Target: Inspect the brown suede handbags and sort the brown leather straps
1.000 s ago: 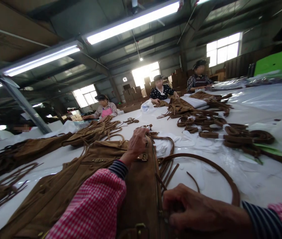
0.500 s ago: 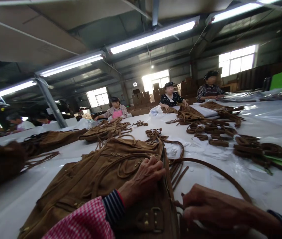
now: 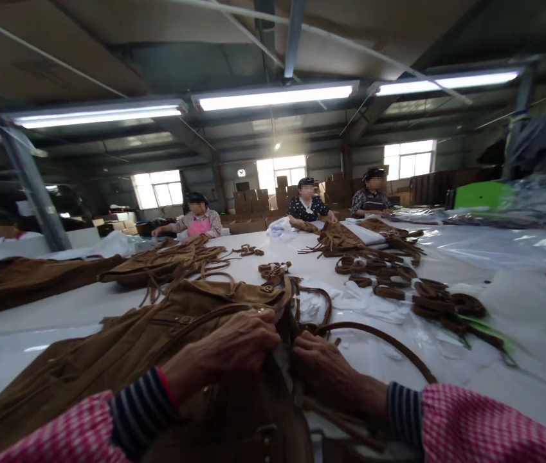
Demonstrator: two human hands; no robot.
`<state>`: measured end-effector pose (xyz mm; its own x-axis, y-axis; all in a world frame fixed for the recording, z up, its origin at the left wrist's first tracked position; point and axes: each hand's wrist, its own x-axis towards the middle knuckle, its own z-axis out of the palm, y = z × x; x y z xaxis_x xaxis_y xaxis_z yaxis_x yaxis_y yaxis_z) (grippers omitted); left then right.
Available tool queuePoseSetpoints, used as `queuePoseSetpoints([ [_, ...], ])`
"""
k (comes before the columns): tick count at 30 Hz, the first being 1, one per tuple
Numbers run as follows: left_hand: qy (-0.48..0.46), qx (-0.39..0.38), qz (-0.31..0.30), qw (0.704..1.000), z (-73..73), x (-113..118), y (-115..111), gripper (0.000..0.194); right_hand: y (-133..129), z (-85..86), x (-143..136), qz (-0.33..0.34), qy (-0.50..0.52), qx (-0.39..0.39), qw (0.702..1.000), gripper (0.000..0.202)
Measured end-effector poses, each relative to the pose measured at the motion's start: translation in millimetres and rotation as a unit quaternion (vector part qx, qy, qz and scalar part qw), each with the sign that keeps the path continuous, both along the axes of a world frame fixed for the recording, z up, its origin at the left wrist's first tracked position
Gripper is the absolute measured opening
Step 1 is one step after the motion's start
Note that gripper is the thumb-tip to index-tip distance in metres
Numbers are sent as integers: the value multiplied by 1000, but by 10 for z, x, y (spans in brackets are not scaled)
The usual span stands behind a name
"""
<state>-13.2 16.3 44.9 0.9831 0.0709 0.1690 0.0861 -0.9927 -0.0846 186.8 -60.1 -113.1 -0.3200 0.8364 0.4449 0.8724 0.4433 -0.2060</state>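
Evidently, left hand [image 3: 234,343] pinches edge of brown bag [image 3: 125,363]; right hand [image 3: 333,370] curled beside, grip hidden. Bag spreads towards eight o'clock on surface [image 3: 80,307]. Step: seemingly edge-handling; next move calls for steady hold. Strap coils [image 3: 431,305], three o'clock.

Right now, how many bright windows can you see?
3: the left window, the middle window partly blocked by stacked boxes, and the right window. Others may be hidden.
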Motion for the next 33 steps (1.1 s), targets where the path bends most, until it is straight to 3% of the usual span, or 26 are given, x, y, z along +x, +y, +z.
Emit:
queuePoseSetpoints([
  [3, 27, 7, -16, 999, 239, -222, 21, 25, -56, 64, 13, -4, 27, -5, 1000, 25],
  [5, 32, 8, -8, 999, 240, -368, 20, 22, -81, 118, 13, 1, 44, -8, 999, 31],
  [8, 10, -14, 31, 999, 72, -514, -5, 11, -110, 141, 9, 1, 58, -11, 998, 31],
  [12, 18, -34, 57, 998, -143, -491, -13, 32, -158, 162, 2, 0, 54, -23, 998, 31],
  [15, 39, -27, 43, 998, -208, -401, -7, 43, -147, 295, -19, 0, 23, -50, 998, 30],
  [19, 20, 30, 53, 998, -290, -360, -54, 41, 58, 543, -101, -74, -20, -123, 989, 14],
  [21, -16, 86, 69, 994, -350, -374, -97, 38, 225, 601, -160, -115, -16, -150, 982, 20],
  [26, -57, 149, 101, 982, -470, -399, -192, 33, 521, 530, -246, -127, 14, -161, 979, 31],
  [33, -101, 157, 137, 973, -537, -375, -246, 26, 527, 493, -196, -100, 114, -134, 979, 32],
])
